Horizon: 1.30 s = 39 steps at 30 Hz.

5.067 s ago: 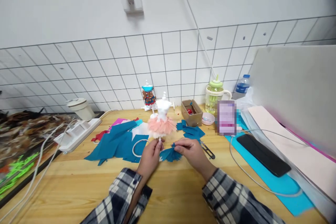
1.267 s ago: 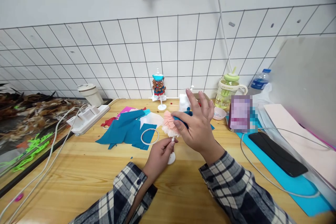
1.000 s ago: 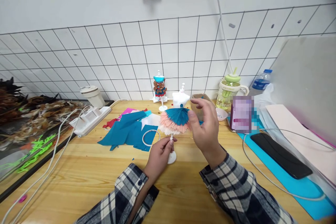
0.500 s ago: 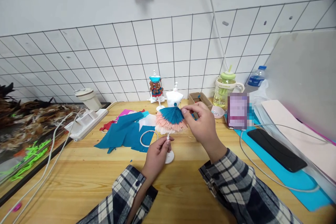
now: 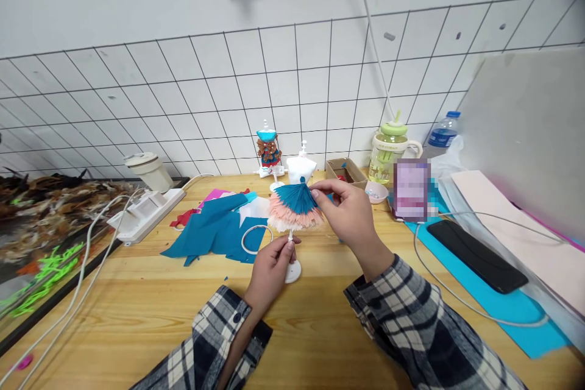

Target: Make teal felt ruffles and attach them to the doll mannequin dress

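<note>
A small white mannequin stands on a round white base and wears a layered skirt of pink and white fringe with a pleated blue paper piece on top. My left hand is closed round the stand's thin pole, below the skirt. The thumb and forefinger of my right hand pinch the right edge of the blue paper piece near the waist. Blue paper sheets and a white ring lie to the left of the skirt.
Behind stands a second dressed mannequin. A cardboard box, pink bowl, green-lidded cup, phone and black case are at the right. On the left lie a power strip and feathers.
The whole view has shifted slightly, so things appear a little further left. Both hands keep their holds, and my right fingers have moved slightly on the blue paper's edge.
</note>
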Available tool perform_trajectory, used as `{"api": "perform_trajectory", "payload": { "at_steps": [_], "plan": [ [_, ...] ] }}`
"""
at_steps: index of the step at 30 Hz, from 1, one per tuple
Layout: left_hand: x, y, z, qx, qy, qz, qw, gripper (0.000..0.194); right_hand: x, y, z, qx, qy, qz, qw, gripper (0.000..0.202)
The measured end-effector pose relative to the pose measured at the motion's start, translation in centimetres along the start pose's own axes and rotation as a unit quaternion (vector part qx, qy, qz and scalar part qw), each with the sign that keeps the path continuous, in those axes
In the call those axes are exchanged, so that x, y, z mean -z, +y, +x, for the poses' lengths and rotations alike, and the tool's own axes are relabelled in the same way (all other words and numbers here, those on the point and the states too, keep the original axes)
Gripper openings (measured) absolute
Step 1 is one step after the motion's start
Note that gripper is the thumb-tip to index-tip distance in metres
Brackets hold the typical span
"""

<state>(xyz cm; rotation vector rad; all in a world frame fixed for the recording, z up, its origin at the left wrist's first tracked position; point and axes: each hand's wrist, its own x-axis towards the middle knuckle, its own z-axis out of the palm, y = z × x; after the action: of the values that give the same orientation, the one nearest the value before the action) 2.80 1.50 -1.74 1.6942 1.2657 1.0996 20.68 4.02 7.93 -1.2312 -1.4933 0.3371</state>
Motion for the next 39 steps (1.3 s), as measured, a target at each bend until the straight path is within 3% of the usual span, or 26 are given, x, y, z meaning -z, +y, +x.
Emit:
{"api": "perform_trajectory", "payload": {
  "at_steps": [4, 8, 10, 13, 15, 17, 19, 22, 27, 35, 39],
  "plan": [
    [0.0, 0.2, -0.1, 0.003, -0.013, -0.017, 1.000, 0.033, 0.1, 0.1, 0.1, 0.002, 0.005, 0.000, 1.000, 0.016],
    [-0.1, 0.3, -0.2, 0.022, -0.016, -0.056, 0.998, 0.034, 0.6, -0.7, -0.3, 0.094, 0.093, -0.004, 0.991, 0.021],
    [-0.2, 0.2, -0.1, 0.035, 0.001, -0.079, 0.996, 0.034, 0.4, -1.1, -0.8, 0.116, 0.097, 0.024, 0.988, 0.016],
    [-0.1, 0.1, 0.2, 0.043, 0.057, -0.104, 0.992, 0.034, -1.1, -1.0, -1.8, 0.007, 0.044, 0.157, 0.987, 0.022],
    [0.1, 0.1, 0.4, 0.041, 0.091, -0.116, 0.988, 0.033, -2.7, -0.7, -2.5, -0.122, -0.044, 0.261, 0.957, 0.026],
    [0.3, 0.1, 0.5, 0.041, 0.104, -0.124, 0.986, 0.033, -4.2, -0.3, -3.2, -0.231, -0.159, 0.327, 0.903, 0.022],
    [0.5, 0.1, 0.5, 0.041, 0.102, -0.119, 0.987, 0.032, -5.3, -0.2, -3.9, -0.283, -0.227, 0.364, 0.858, 0.020],
    [0.4, 0.0, 0.4, 0.033, 0.094, -0.088, 0.991, 0.032, -5.8, -0.2, -4.4, -0.305, -0.234, 0.429, 0.817, 0.028],
    [0.2, -0.3, 0.2, 0.018, 0.067, -0.080, 0.994, 0.033, -5.1, -0.2, -4.0, -0.392, -0.201, 0.581, 0.684, 0.026],
    [0.1, -0.2, 0.2, 0.034, 0.063, -0.101, 0.992, 0.038, -4.6, 0.0, -3.4, -0.417, -0.144, 0.601, 0.666, 0.022],
    [0.1, -0.3, 0.2, 0.026, 0.057, -0.087, 0.994, 0.035, -4.8, 0.0, -3.7, -0.435, -0.181, 0.615, 0.632, 0.020]
  ]
}}
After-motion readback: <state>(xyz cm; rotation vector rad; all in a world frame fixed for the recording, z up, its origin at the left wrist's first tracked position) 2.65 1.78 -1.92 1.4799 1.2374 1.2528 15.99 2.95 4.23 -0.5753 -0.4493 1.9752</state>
